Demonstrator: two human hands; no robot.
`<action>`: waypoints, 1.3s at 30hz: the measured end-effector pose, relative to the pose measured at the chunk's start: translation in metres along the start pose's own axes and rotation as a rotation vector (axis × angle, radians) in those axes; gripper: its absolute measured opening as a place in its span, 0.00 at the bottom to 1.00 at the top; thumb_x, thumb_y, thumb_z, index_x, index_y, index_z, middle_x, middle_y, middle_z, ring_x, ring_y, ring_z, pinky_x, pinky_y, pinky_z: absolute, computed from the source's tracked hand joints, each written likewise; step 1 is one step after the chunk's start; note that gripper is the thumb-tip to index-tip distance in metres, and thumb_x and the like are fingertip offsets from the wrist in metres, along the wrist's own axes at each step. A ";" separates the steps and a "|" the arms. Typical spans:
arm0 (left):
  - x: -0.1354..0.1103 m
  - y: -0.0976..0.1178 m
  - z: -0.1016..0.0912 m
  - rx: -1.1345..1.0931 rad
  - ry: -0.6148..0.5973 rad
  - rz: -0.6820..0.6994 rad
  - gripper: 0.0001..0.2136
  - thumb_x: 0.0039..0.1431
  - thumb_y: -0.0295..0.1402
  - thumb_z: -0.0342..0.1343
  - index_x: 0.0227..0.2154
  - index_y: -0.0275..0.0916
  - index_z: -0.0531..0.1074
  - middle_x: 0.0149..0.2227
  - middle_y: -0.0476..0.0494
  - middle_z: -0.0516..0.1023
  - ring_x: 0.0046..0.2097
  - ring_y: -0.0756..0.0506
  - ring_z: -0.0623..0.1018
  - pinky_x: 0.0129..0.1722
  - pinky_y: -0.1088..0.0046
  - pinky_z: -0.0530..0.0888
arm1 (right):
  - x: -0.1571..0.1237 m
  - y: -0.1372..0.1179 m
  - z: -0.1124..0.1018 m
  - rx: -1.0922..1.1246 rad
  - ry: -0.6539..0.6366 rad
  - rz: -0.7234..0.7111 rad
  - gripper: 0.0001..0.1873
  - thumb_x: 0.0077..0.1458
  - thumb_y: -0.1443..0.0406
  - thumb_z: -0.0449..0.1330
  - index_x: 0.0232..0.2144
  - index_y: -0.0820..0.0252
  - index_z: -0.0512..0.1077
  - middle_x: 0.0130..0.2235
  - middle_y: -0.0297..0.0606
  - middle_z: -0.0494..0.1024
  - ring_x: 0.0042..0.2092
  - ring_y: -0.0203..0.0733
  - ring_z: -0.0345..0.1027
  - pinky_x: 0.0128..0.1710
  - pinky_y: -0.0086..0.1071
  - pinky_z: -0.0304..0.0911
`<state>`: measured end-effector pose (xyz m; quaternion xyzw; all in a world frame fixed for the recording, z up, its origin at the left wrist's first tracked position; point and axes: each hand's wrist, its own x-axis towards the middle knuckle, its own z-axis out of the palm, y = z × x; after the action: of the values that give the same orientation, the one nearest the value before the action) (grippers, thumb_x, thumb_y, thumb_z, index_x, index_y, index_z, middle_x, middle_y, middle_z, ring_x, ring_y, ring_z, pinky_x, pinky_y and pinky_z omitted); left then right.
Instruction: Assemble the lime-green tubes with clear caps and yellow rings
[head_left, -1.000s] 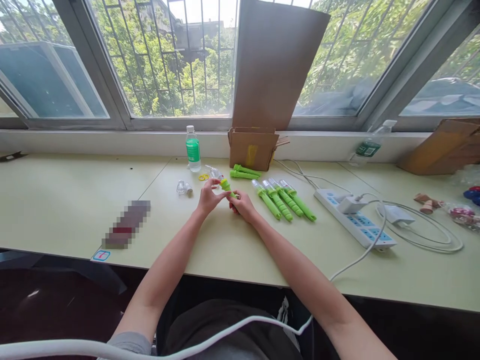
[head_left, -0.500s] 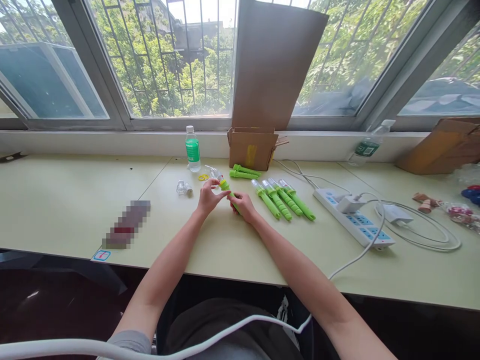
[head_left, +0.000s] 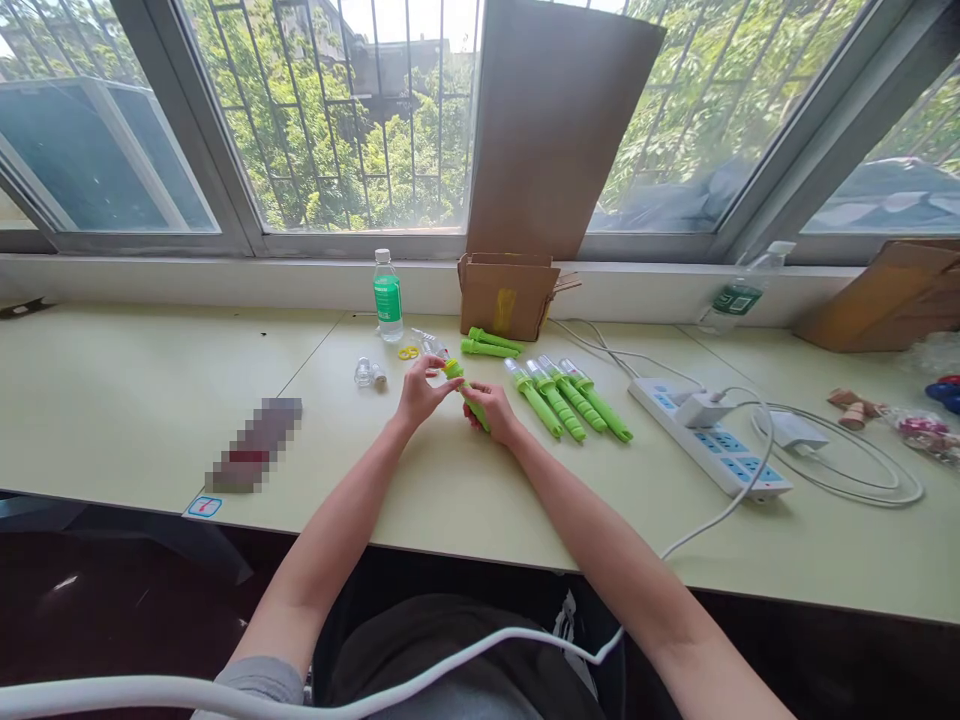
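Both hands are on one green plastic tube [head_left: 456, 373] with a yellow ring near its upper end, held tilted above the table. My right hand [head_left: 491, 408] is closed round the tube's lower part. The fingers of my left hand [head_left: 420, 394] pinch at the ringed upper end, and its thumb reaches along the tube. Just beyond the left fingertips lie clear plastic pieces [head_left: 426, 342] and loose yellow rings [head_left: 408, 353]. Several green tubes with clear caps [head_left: 561, 405] lie side by side to the right of my right hand. Two green tubes without clear caps [head_left: 491, 348] lie behind the hands.
A cardboard box [head_left: 502, 300] and a labelled water bottle [head_left: 388, 300] stand at the back. Clear caps [head_left: 367, 374] lie left of my hands. On the right are a power strip [head_left: 705, 435] with cables, another bottle [head_left: 739, 295] and wooden pieces [head_left: 851, 408].
The camera view has shifted slightly. Both hands keep their hold on the green tube, with only small finger movement.
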<state>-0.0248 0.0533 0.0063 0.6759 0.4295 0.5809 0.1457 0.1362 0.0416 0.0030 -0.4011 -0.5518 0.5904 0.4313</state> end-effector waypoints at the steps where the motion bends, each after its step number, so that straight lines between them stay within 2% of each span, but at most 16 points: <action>1: 0.000 0.000 0.000 -0.020 -0.010 -0.001 0.18 0.45 0.42 0.64 0.35 0.39 0.68 0.39 0.44 0.76 0.40 0.47 0.77 0.39 0.66 0.77 | 0.000 0.000 -0.001 0.017 0.001 0.005 0.17 0.44 0.52 0.61 0.28 0.60 0.69 0.16 0.31 0.70 0.14 0.32 0.57 0.11 0.26 0.47; 7: 0.001 -0.002 0.001 0.001 -0.010 0.013 0.14 0.48 0.41 0.62 0.34 0.40 0.69 0.38 0.45 0.77 0.40 0.47 0.77 0.41 0.65 0.76 | 0.001 -0.002 -0.006 0.042 -0.025 0.019 0.16 0.44 0.54 0.61 0.27 0.61 0.68 0.18 0.35 0.73 0.14 0.32 0.58 0.11 0.26 0.48; 10: -0.001 -0.003 0.002 0.041 0.018 0.029 0.13 0.48 0.41 0.63 0.33 0.40 0.70 0.38 0.45 0.77 0.41 0.46 0.77 0.41 0.64 0.76 | -0.001 -0.002 -0.004 0.003 0.000 -0.013 0.17 0.44 0.53 0.61 0.26 0.61 0.69 0.19 0.36 0.73 0.17 0.34 0.60 0.13 0.26 0.52; 14: -0.002 -0.004 0.002 0.079 0.044 0.049 0.13 0.48 0.40 0.63 0.35 0.41 0.71 0.36 0.45 0.77 0.39 0.46 0.77 0.40 0.64 0.76 | -0.005 0.002 0.004 -0.227 0.129 -0.161 0.21 0.48 0.50 0.57 0.18 0.61 0.67 0.15 0.32 0.65 0.17 0.33 0.59 0.18 0.28 0.55; 19: -0.002 -0.004 0.002 0.091 0.045 0.048 0.14 0.47 0.41 0.63 0.35 0.41 0.70 0.36 0.44 0.76 0.40 0.46 0.76 0.39 0.64 0.76 | -0.007 0.005 0.008 -0.410 0.193 -0.255 0.22 0.53 0.51 0.51 0.17 0.60 0.65 0.16 0.32 0.65 0.17 0.33 0.58 0.20 0.28 0.54; 24: -0.001 -0.002 0.003 0.075 0.016 0.035 0.17 0.46 0.41 0.64 0.37 0.40 0.69 0.37 0.44 0.75 0.40 0.46 0.76 0.38 0.65 0.76 | -0.004 0.006 0.005 -0.327 0.173 -0.220 0.22 0.54 0.53 0.49 0.16 0.60 0.63 0.15 0.32 0.64 0.15 0.32 0.55 0.17 0.28 0.51; 31: 0.000 -0.005 0.003 0.056 -0.026 0.009 0.13 0.48 0.41 0.62 0.32 0.40 0.68 0.37 0.44 0.76 0.40 0.46 0.76 0.40 0.64 0.76 | -0.001 0.010 0.002 -0.223 0.132 -0.181 0.21 0.52 0.52 0.52 0.17 0.60 0.64 0.16 0.32 0.66 0.15 0.31 0.54 0.14 0.28 0.50; 39: 0.000 -0.007 0.002 0.051 -0.025 0.014 0.17 0.46 0.42 0.64 0.35 0.40 0.68 0.36 0.45 0.75 0.40 0.46 0.76 0.40 0.64 0.76 | -0.002 0.007 0.001 -0.138 0.098 -0.134 0.20 0.50 0.50 0.53 0.18 0.59 0.65 0.16 0.34 0.68 0.14 0.32 0.54 0.12 0.28 0.48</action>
<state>-0.0256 0.0578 0.0011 0.6896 0.4376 0.5623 0.1297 0.1354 0.0388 -0.0040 -0.4206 -0.5947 0.5006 0.4677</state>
